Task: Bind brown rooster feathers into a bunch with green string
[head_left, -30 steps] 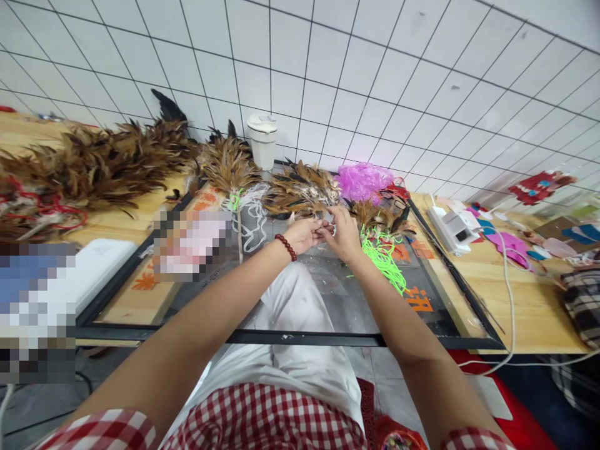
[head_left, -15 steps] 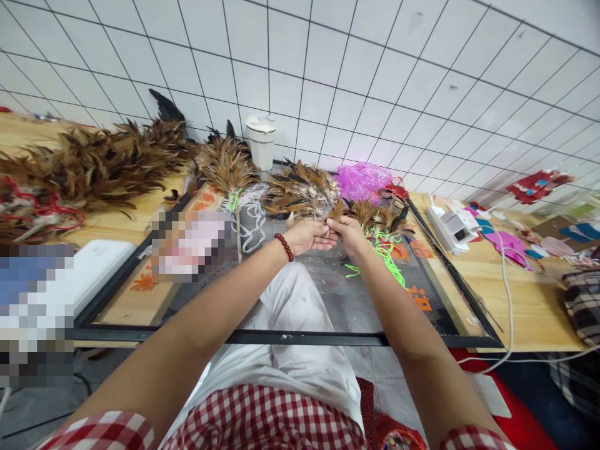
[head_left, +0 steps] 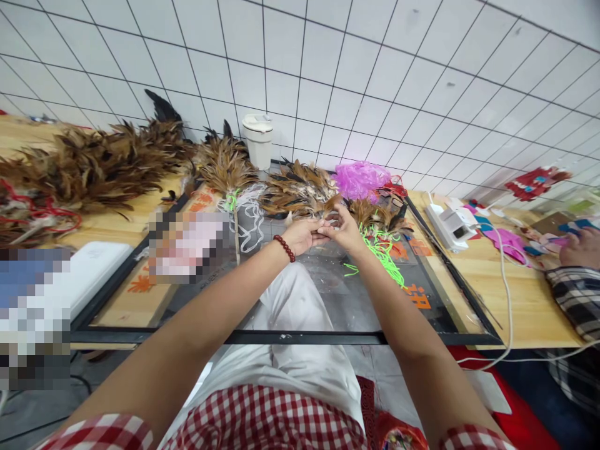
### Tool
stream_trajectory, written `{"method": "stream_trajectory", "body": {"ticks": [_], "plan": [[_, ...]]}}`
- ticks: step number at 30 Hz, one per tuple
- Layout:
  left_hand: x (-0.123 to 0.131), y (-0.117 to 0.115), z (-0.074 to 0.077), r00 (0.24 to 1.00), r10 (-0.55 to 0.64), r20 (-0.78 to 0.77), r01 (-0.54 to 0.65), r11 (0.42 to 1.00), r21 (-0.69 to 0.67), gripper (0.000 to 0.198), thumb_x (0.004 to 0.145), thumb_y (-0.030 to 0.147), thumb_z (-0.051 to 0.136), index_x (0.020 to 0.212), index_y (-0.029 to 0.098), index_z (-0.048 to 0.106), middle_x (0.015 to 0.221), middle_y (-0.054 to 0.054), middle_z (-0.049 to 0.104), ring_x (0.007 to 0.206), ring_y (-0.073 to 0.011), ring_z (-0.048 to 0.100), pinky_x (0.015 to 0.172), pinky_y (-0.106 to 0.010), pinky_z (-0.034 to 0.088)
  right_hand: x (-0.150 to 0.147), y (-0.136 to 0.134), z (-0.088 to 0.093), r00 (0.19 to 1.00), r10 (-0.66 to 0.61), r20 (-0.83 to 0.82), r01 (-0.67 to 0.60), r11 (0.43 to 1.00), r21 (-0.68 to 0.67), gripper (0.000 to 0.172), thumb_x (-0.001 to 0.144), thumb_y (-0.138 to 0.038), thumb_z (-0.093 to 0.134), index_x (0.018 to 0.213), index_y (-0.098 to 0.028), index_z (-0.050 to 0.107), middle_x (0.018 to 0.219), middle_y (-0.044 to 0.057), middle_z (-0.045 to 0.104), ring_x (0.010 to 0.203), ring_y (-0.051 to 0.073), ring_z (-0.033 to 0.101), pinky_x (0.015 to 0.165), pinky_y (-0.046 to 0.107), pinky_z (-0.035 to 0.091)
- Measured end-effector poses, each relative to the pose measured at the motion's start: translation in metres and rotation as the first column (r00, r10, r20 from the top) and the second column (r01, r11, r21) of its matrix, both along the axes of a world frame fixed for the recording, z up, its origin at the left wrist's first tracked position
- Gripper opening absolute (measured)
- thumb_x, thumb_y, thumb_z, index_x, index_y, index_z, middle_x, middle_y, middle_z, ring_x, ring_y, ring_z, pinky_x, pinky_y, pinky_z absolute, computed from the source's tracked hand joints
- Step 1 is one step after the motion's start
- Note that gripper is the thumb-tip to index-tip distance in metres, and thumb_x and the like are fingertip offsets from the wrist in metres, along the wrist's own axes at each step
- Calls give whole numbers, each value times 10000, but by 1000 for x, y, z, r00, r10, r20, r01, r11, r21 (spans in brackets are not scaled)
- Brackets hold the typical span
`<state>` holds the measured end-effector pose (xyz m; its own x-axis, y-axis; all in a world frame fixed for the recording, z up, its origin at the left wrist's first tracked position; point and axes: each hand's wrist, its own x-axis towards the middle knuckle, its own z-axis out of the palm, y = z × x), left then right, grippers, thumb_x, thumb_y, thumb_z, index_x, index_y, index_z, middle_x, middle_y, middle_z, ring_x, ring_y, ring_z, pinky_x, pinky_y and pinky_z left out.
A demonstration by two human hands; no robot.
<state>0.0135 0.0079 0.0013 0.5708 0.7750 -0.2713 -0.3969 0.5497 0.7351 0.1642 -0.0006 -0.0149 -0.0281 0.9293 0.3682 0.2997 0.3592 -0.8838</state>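
Note:
My left hand (head_left: 304,235) and my right hand (head_left: 345,231) meet fingertip to fingertip over the glass table top (head_left: 337,300). Both are pinched on the quill ends of a small bunch of brown feathers (head_left: 334,207) that fans up from between them. A red bead bracelet (head_left: 285,247) circles my left wrist. A pile of brown feathers (head_left: 295,187) lies just behind the hands. Bright green cord (head_left: 382,256) is tangled right of my right hand. White cord (head_left: 250,215) lies to the left.
A white lidded cup (head_left: 259,139) stands by the tiled wall. More brown feathers (head_left: 98,162) heap up at the left. Pink plastic (head_left: 363,179) lies behind. A white power strip (head_left: 452,226) and cable sit on the wooden bench. Another person's hand (head_left: 579,249) shows at the right edge.
My hands stayed together at the feathers, fingers shifting on the quills and the feather bunch now standing up between them. Another person's hand and plaid sleeve came in at the right.

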Motion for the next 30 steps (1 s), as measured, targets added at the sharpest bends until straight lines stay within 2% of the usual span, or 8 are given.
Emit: {"method": "stream_trajectory", "body": {"ticks": [4, 7, 9, 14, 18, 22, 25, 30], "plan": [[-2, 1, 4, 984, 174, 26, -176, 981, 80, 85, 818, 173, 612, 763, 109, 602, 667, -31, 630, 636, -101, 622, 720, -276, 537, 3, 4, -4, 987, -134, 88, 124, 986, 115, 709, 663, -494, 722, 1275, -232, 476, 1289, 113, 494, 875, 170, 580, 748, 324, 489], [-3, 3, 9, 892, 449, 48, -449, 872, 197, 101, 824, 210, 611, 773, 122, 605, 617, 9, 581, 519, -49, 546, 522, -160, 451, 6, 3, -5, 963, -174, 204, 144, 977, 156, 499, 790, -469, 606, 1216, -217, 545, 1209, 108, 554, 850, 174, 583, 767, 338, 492], [-4, 6, 12, 836, 547, 41, -540, 808, 237, 113, 817, 230, 619, 771, 127, 608, 586, 30, 545, 456, -31, 489, 435, -142, 374, 5, 1, -6, 924, -159, 349, 94, 976, 197, 413, 835, -426, 555, 1186, -210, 582, 1182, 114, 570, 923, 203, 581, 843, 370, 478], [-4, 8, 9, 808, 590, 11, -575, 783, 237, 143, 830, 282, 595, 800, 143, 586, 599, 29, 574, 435, -38, 496, 413, -153, 359, -7, -3, -11, 719, -187, 670, 49, 974, 220, 543, 864, -395, 519, 1374, -225, 442, 1414, 139, 430, 1241, 302, 424, 995, 476, 362], [-4, 12, 2, 742, 670, -4, -649, 720, 246, 159, 841, 304, 572, 801, 150, 574, 538, 48, 537, 403, -40, 475, 406, -154, 345, -14, 0, -10, 620, -151, 770, 0, 981, 193, 517, 880, -407, 499, 1371, -254, 449, 1480, 113, 378, 1297, 320, 361, 997, 508, 314], [-4, 15, -3, 695, 719, -29, -689, 677, 259, 165, 840, 309, 566, 786, 153, 565, 541, 47, 538, 412, -39, 480, 422, -152, 355, -8, -5, 0, 594, -43, 803, -123, 982, 144, 273, 896, -311, 479, 1027, -205, 694, 1114, 108, 675, 1053, 245, 565, 928, 418, 343], [-4, 15, -4, 684, 728, -49, -692, 668, 276, 177, 839, 321, 562, 779, 154, 566, 548, 42, 544, 421, -42, 487, 429, -155, 362, 0, -13, 11, 620, -116, 776, -51, 981, 187, 227, 848, -333, 549, 785, -194, 716, 815, 78, 697, 832, 211, 606, 863, 379, 364], [-2, 12, -5, 706, 706, -52, -664, 685, 300, 176, 831, 314, 567, 767, 150, 577, 551, 35, 556, 419, -51, 495, 423, -163, 369, 15, -12, 17, 699, -257, 667, 118, 962, 247, 207, 837, -222, 506, 902, -221, 702, 896, 59, 672, 845, 204, 601, 771, 329, 429]]}}
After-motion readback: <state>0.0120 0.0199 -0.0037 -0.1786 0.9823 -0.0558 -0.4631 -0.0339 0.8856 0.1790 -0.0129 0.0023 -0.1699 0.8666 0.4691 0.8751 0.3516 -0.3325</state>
